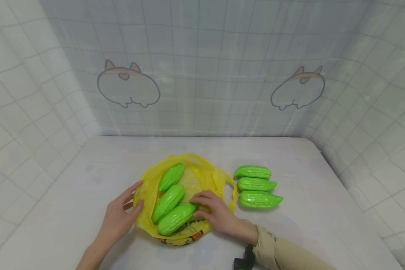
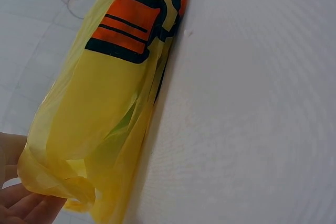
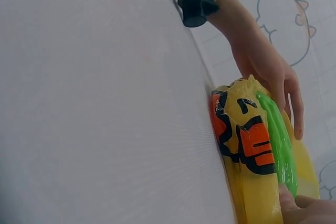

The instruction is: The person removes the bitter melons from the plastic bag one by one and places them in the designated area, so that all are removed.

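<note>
A yellow plastic bag (image 1: 189, 159) lies open on the table with three bright green bitter melons in it. My left hand (image 1: 119, 213) pinches the bag's left rim between thumb and fingers; its fingers (image 2: 31, 203) also show at the bag's edge in the left wrist view. Inside the bag, my right hand (image 1: 217, 212) grips the right end of the nearest bitter melon (image 1: 175, 219). Beside that one lie a middle bitter melon (image 1: 168, 198) and a farther bitter melon (image 1: 172, 175). In the right wrist view the gripped melon shows along the bag's printed side.
Right of the bag, three more bitter melons lie in a column: a far one (image 1: 253, 172), a middle one (image 1: 256, 184) and a near one (image 1: 260, 199). The bag's loop handle (image 1: 235, 193) reaches close to them. A grid-patterned curtain (image 1: 202, 75) stands behind the white table (image 1: 300, 232).
</note>
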